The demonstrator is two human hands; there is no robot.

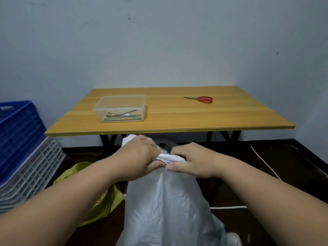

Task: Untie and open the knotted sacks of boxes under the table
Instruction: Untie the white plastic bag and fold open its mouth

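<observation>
A blue crate (19,132) and a stack of white trays (33,173) stood at the far left, with a yellow bag (99,201) slumped on the floor beside them. The white sack (165,206) stood on the floor in front of the table (168,119), not under it. Its gathered neck was pinched by the left hand (140,155), fingers curled into the bunched top, and by the right hand (193,160), thumb and fingers closed on the twist.

The sack was judged thin, soft and slippery, likely to tear if yanked; the knot itself was best taken, its loops worked loose.

The knot was hidden between the fingers, so it could not be told how far it was undone. No boxes were seen through the plastic. Scissors (200,99) and a tub (120,108) lay on the table.
</observation>
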